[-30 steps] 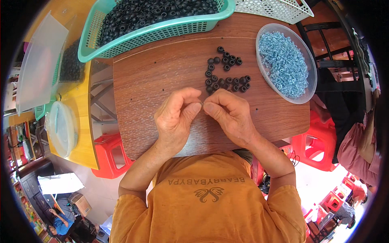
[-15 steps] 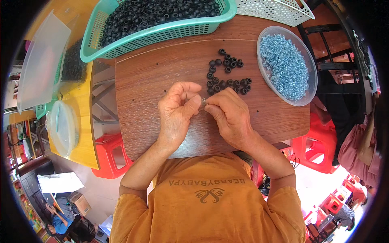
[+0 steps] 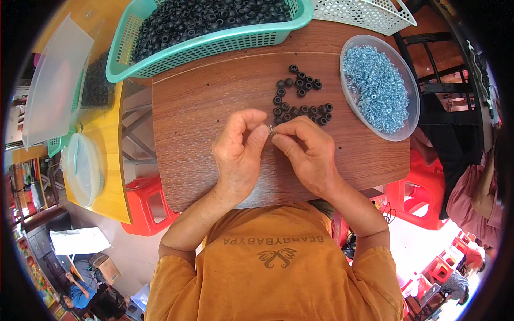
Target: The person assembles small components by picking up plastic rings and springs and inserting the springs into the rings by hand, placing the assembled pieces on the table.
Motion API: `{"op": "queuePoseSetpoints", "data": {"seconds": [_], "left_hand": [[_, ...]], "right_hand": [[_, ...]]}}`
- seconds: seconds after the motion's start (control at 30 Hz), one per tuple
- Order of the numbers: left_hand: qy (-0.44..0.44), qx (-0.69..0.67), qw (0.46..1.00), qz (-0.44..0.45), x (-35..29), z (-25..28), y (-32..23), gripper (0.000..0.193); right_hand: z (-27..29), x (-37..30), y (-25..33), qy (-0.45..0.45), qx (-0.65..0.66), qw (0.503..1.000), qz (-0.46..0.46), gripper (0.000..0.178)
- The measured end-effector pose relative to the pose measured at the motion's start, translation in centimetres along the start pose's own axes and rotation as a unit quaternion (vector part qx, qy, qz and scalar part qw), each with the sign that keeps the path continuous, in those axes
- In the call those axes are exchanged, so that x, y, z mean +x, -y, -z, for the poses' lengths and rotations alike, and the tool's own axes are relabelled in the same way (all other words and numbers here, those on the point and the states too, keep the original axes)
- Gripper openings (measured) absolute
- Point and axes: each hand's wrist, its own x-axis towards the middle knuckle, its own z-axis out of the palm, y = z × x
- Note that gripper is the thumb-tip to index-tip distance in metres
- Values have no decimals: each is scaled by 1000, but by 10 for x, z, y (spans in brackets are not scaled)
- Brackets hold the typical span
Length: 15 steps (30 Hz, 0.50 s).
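Note:
Over the brown wooden table my left hand and my right hand meet at their fingertips. Between them is a small, shiny, clear-looking piece, too tiny to make out fully. My right thumb and forefinger pinch it from one side. On the other side my left thumb tip presses at it, with the left forefinger curled above. Just beyond the fingers lies a loose group of round black pieces with holes. At the right a round clear tub holds many small pale-blue translucent pieces.
A green basket full of black pieces stands at the far left of the table, beside a white perforated basket. On the yellow table at left sits a lidded round tub. Red stools flank the table.
Both hands have shifted slightly to the right with the small piece between their fingertips. My left hand has turned a little, its thumb now more upright. The pieces on the table have not moved.

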Motion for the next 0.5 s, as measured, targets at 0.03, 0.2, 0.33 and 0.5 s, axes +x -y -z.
{"op": "queuePoseSetpoints", "data": {"seconds": [0.03,0.2,0.33,0.5], "left_hand": [[3,-68,996,52,1,0,-2,16],[-9,-216,967,132,7,-5,-11,16],[-34,-250,958,140,7,-9,-11,16],[-45,-234,966,97,4,-14,-10,17]], "right_hand": [[0,1,0,-8,-13,1000,11,21],[-5,3,0,-79,-116,981,136,19],[-7,4,-2,-101,-73,986,108,21],[0,5,8,-80,-24,996,36,19]]}}
